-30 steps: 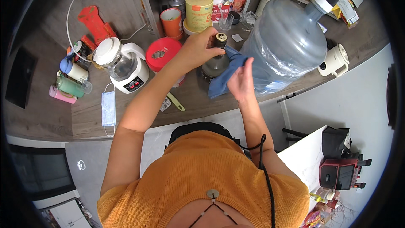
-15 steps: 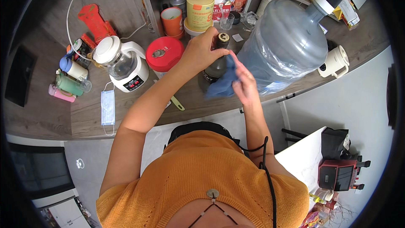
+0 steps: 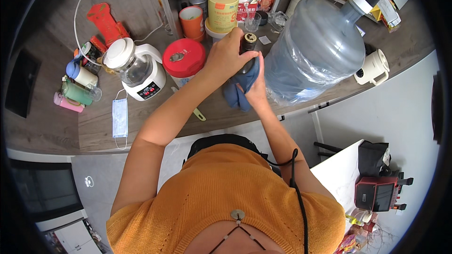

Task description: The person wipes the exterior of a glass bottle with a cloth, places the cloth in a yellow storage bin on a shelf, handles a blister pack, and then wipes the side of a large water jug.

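Toward the counter's (image 3: 139, 118) front edge, I have the left hand (image 3: 230, 55) pinching the bottle (image 3: 245, 69) by its neck, right hand (image 3: 257, 88) cupping cloth (image 3: 237, 98) against it.

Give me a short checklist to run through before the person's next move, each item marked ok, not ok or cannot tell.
1. Left hand gripping the bottle at its neck: ok.
2. Right hand holding the blue cloth against the bottle: ok.
3. Cap on the bottle: ok.
4. Bottle's base resting on the desk: cannot tell; the cloth and hands hide it.
5. Room beside the right hand: not ok, probably tight; the large water jug stands close on the right.
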Available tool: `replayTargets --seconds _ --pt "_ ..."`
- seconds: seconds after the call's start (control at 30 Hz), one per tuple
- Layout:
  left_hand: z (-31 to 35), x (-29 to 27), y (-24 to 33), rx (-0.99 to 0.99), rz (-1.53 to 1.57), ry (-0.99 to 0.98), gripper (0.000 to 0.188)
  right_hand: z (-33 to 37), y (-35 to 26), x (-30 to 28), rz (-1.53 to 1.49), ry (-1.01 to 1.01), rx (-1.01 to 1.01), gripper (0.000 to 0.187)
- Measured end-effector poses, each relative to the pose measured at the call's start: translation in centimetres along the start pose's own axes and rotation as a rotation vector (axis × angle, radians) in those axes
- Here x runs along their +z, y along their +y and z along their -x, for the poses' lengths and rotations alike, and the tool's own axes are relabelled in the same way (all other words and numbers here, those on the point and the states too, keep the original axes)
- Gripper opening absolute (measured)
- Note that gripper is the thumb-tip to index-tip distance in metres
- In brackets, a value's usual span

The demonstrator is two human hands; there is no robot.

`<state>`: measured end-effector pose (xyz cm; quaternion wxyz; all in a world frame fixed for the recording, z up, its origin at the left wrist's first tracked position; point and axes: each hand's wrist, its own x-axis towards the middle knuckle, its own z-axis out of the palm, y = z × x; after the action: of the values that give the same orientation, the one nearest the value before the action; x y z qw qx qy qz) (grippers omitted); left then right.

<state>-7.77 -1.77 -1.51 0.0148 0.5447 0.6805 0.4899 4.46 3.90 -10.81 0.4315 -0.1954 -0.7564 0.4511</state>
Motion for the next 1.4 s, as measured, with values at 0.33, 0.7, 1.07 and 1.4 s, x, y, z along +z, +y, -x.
replayTargets --seconds 0.33,0.7,1.07,1.4 --pt "0.3 0.2 -0.2 -0.002 -0.045 0.127 0.05 5.1 8.0 2.8 0.382 -0.036 0.12 0.104" --pt "0.3 -0.8 -0.9 -0.018 -0.059 0.085 0.049 1.2 13.4 -0.8 0.672 -0.739 0.183 0.11" --pt "-1.2 -2.4 -5.1 -0.126 0.591 -0.406 0.063 2.6 13.2 -1.8 0.596 -0.497 -0.122 0.077" --pt "0.1 -1.1 -3.3 -0.1 0.328 -0.181 0.049 4.4 7.6 5.6 -0.298 0.089 0.319 0.094"
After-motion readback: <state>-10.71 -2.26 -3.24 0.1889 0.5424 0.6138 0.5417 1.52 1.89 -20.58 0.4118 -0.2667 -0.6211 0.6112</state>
